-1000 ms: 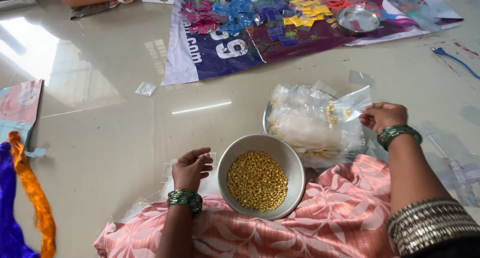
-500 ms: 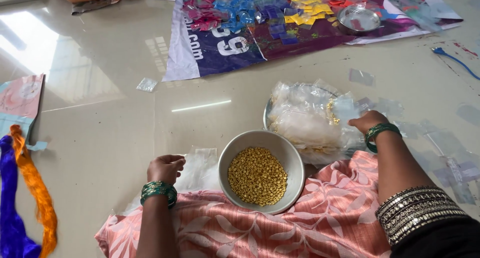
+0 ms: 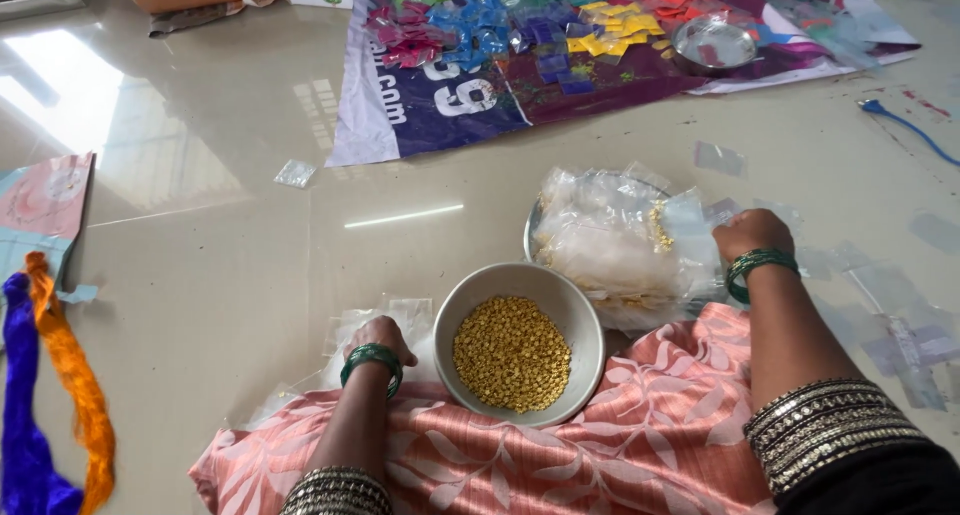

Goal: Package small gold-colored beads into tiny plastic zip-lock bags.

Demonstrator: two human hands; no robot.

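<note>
From the head camera, looking down over the person's lap, one pale bowl point(image 3: 520, 340) sits on the pink patterned cloth point(image 3: 640, 445), heaped with small golden beads point(image 3: 512, 353).

The left hand point(image 3: 380, 337) rests knuckles-up just left of the bowl, on a few small clear plastic packets point(image 3: 395, 315) lying flat on the floor; its fingers are curled under, and I cannot tell whether they pinch a packet. One green bangle rings that wrist.

The right hand point(image 3: 752, 235) reaches out past the bowl to the far side of a pile of clear packets point(image 3: 620, 243) heaped on one round metal plate point(image 3: 535, 237). Its fingers are turned down and away at the pile's right edge, so whether they are closed on a packet is hidden. A green bangle sits on this wrist too, and a band of silver trim on the dark sleeve.

Farther off, one printed banner point(image 3: 450, 100) lies on the floor, covered with loose foil squares in pink, blue, green and yellow, with one small steel dish point(image 3: 714, 43) on it. At the left edge lie two cloth strips point(image 3: 60, 375), one orange and one purple. One stray clear packet point(image 3: 295, 173) lies alone on the floor.
</note>
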